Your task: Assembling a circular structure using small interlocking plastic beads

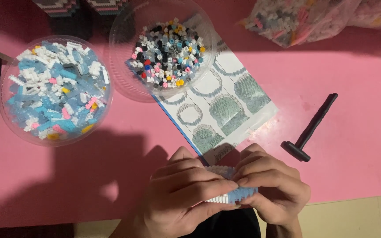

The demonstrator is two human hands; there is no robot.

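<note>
Pale-blue brick model [231, 194] pinched low over pink mat [353, 132] between left hand [179, 194] and right hand [272, 187], both clamped on it; best pressed evenly, checking instruction sheet [225, 105].

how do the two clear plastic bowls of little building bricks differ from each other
The left clear plastic bowl holds mostly pale blue and white bricks, many long; the upper clear plastic bowl holds a smaller heap of tiny bricks with much black, grey and red mixed in. The left bowl sits wholly on the pink table mat; the upper bowl overlaps the printed instruction sheet. Both are round, transparent and uncovered.
</note>
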